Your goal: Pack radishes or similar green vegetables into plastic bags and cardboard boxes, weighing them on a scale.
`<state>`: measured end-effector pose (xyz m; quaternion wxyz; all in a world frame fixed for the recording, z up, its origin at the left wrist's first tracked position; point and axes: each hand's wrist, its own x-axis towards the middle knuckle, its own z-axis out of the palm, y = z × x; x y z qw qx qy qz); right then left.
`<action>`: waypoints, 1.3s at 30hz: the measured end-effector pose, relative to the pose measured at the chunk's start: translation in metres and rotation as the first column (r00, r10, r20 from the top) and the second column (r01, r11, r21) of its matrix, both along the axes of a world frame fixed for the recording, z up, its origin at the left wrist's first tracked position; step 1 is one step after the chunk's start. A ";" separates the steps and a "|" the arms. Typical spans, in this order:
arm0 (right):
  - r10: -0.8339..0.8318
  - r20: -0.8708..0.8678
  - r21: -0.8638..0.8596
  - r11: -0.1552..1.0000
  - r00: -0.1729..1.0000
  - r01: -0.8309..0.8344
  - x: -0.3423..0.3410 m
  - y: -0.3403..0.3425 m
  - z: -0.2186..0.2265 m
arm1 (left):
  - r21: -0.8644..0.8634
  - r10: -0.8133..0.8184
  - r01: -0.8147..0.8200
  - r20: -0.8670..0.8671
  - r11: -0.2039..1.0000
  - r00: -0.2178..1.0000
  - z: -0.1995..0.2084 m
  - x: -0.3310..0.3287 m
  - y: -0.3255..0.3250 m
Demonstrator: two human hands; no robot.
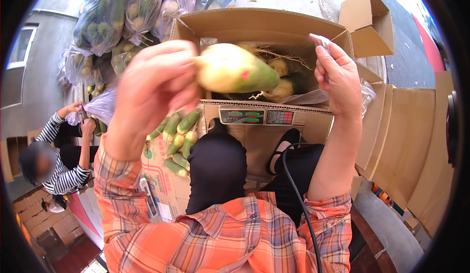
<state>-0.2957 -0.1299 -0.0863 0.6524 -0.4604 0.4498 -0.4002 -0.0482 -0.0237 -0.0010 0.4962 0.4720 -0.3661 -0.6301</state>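
My left hand, smeared by motion, grips a large green radish by its pale end and holds it over an open cardboard box. The radish is pale yellow at that end and green at the other, with a small red spot. My right hand, above the box's right side, pinches the edge of a clear plastic bag that lines the box. Inside lie several radishes with thin stringy roots, partly hidden by the held radish. A scale's display panel shows below the box's near wall.
Several smaller green radishes lie on flattened cardboard beside my left knee. Filled plastic bags of produce stand at the far left. A person in striped sleeves handles a bag there. An open carton and large cardboard sheets stand at the right.
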 end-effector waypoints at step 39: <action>-0.011 -0.372 -0.104 0.994 0.928 -0.030 -0.005 -0.008 -0.012 | 0.269 0.419 -0.778 0.719 0.568 0.554 -0.241 0.128 0.264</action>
